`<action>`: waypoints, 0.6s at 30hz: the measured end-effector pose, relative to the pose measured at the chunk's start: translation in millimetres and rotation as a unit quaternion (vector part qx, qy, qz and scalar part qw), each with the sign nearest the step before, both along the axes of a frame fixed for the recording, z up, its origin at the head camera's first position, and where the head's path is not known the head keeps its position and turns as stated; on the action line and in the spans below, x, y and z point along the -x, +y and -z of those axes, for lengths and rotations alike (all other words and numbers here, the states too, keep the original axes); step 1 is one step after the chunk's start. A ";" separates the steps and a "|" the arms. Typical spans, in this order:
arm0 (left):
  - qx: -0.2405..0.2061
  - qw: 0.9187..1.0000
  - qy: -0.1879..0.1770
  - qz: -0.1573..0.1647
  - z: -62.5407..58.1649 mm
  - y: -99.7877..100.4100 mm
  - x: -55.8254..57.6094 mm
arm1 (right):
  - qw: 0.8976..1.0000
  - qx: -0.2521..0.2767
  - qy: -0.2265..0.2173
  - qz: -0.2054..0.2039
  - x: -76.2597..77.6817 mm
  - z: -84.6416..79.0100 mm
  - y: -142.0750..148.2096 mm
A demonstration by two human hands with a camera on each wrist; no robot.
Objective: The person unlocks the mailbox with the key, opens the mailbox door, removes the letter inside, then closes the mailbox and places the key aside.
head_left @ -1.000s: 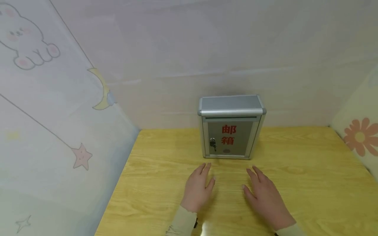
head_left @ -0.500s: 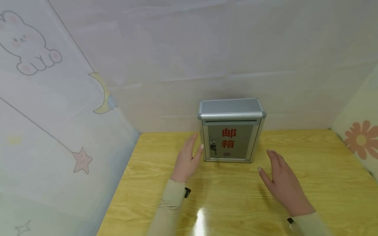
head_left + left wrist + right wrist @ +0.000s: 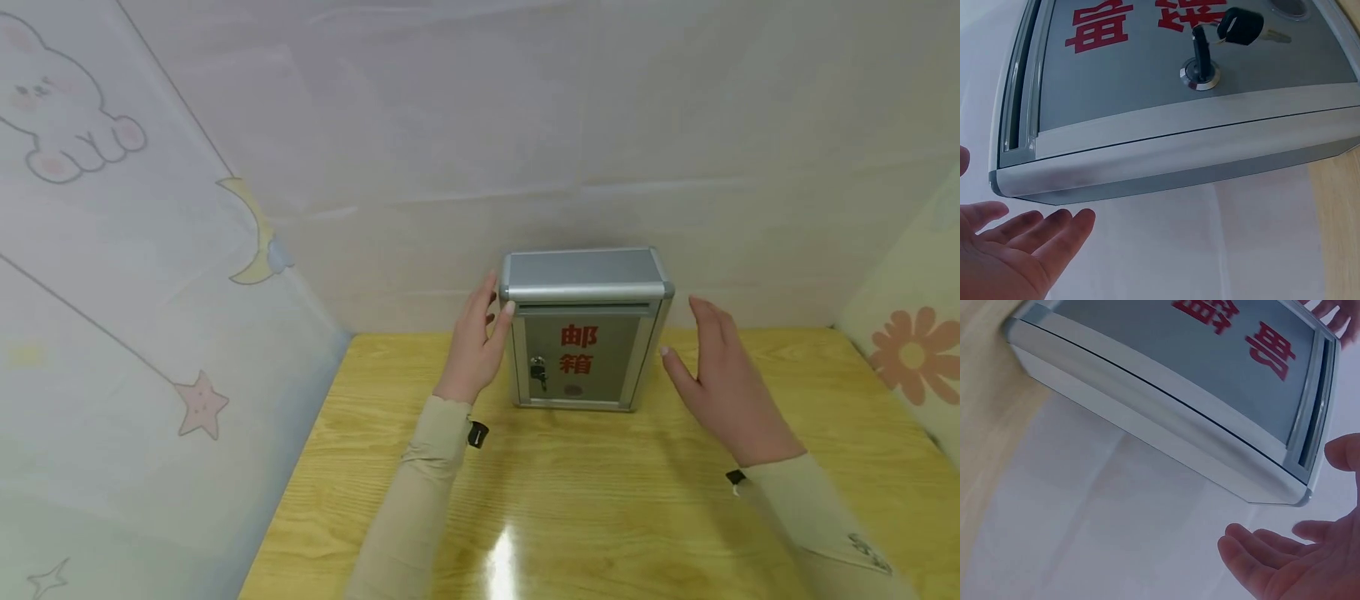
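A silver-grey metal mailbox [image 3: 588,275] with red characters on its front door stands upright on the table. A lock with a key [image 3: 1200,59] in it sits at the door's left side, and a second black-headed key [image 3: 1244,26] hangs from it. My left hand [image 3: 471,346] is at the box's upper left corner, fingers extended beside it and thumb near the front edge. On the other side my right hand [image 3: 731,383] is raised with fingers spread, a gap between it and the box's right side. Neither palm holds anything in the wrist views.
The mailbox stands at the back of a yellow wood-grain table [image 3: 600,500], close to a pale fabric wall [image 3: 420,208]. A printed wall with a bear, moon and star [image 3: 201,406] rises on the left. Another with a red flower [image 3: 911,354] borders the right.
Both hands have moved from in front of the mailbox, up and outward, to its two sides at the level of its top. The mailbox stays in place.
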State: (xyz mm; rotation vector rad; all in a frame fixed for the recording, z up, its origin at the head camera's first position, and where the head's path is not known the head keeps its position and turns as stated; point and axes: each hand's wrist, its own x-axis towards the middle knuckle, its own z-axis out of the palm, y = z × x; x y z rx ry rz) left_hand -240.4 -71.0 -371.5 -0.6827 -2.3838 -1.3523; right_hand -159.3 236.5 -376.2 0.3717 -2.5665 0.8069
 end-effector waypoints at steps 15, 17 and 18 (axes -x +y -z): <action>-0.001 1.000 -0.018 0.005 -16.8 12.9 22.3 | 0.999 0.024 0.000 -0.028 34.4 -33.8 -15.5; 0.001 1.000 -0.027 0.002 -16.2 11.9 23.4 | 0.999 0.032 -0.004 -0.028 38.8 -33.9 -17.7; 0.002 0.999 -0.032 0.000 -15.8 11.1 23.6 | 0.999 0.036 -0.005 -0.029 41.0 -33.6 -18.9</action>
